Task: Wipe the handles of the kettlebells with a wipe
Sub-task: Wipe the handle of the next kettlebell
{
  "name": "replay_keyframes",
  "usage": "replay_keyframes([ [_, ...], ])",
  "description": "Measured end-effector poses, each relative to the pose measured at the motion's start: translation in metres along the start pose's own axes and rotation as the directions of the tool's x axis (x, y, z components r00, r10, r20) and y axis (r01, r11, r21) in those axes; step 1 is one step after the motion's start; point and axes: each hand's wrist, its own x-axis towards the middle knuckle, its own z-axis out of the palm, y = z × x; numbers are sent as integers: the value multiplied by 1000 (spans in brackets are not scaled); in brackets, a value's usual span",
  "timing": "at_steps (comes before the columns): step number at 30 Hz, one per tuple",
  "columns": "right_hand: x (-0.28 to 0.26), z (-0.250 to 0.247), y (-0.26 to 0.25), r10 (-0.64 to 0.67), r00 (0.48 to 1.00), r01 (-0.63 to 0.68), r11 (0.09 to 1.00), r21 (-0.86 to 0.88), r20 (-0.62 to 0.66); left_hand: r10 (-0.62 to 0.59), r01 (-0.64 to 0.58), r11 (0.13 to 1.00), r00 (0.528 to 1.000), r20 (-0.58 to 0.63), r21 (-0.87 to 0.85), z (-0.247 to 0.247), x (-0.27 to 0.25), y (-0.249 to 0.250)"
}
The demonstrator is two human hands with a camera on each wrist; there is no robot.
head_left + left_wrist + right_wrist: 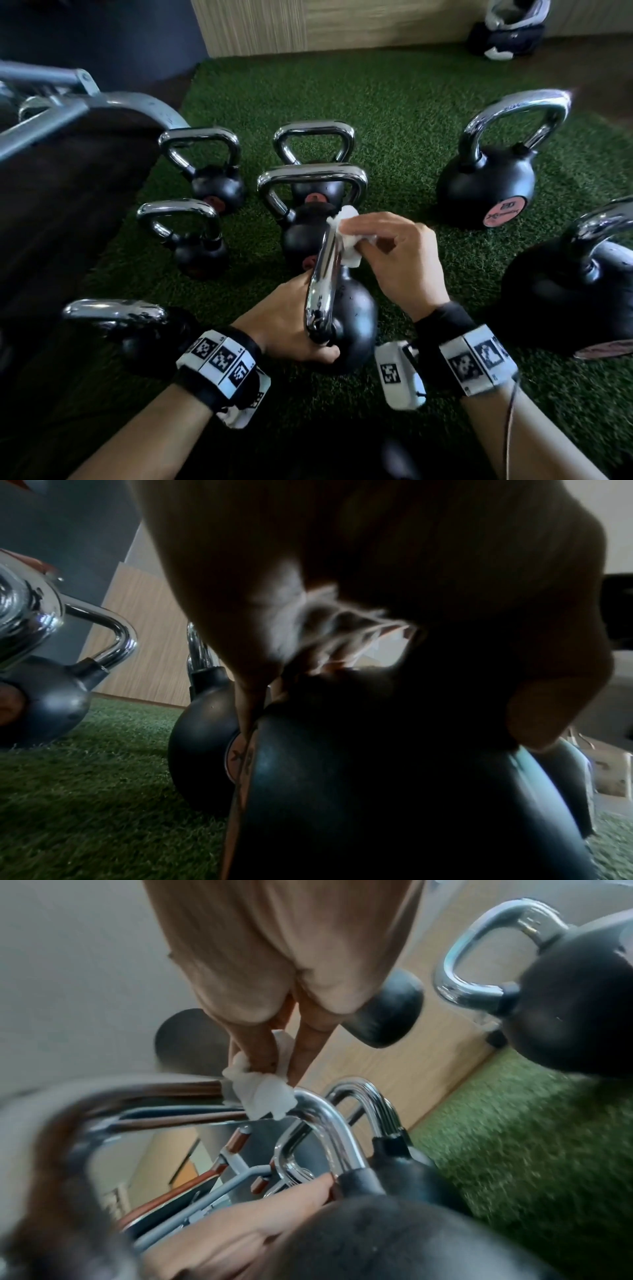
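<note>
Chrome, slick and rigid, the kettlebell handle takes a soft wipe pinched by the right hand, while the left hand clasps the heavy body.

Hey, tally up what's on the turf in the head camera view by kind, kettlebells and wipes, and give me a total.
Black kettlebells with chrome handles: 8 (the one being wiped, plus)
White wipes: 1
Total: 9
</note>
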Motion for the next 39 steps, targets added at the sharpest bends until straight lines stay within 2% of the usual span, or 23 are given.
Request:
replay_keyframes([
  [2,-12,-7,-12,-104,994,104,995,-2,45,-22,21,1000,1000,22,10,-2,5,-2],
  [5,-18,-12,-22,-132,985,130,991,26,114,-42,43,999,998,52,-17,-5,8,-1],
  [9,-3,-8,-18,-43,997,42,999,14,59,-82,87,994,994,74,-71,-5,14,-5],
  [15,-27,-10,-34,-20,988,3,994,108,153,-26,23,999,993,116,31,-19,23,5],
  [20,-21,-7,-30,44,984,-73,984,165,171,-77,79,997,988,135,-13,-14,32,-10],
  [23,-29,-6,-29,99,968,-149,966,210,232,-180,187,982,970,166,-28,-14,30,-15],
  [25,-34,-1,-24,129,957,-178,968,176,259,-212,234,968,956,205,-89,-13,30,-18],
  [28,-35,3,-17,120,944,-138,990,35,306,-227,248,966,949,220,-73,-13,29,-16],
  [31,-33,-3,-11,105,927,-99,994,-36,361,-150,169,980,973,175,-100,-12,22,-12],
  [35,-24,-3,-5,213,929,-232,972,27,301,-81,104,982,986,145,-158,-9,12,-1],
  [39,-34,14,-3,188,879,-181,982,-57,438,83,-77,993,994,68,-87,-7,2,1],
])
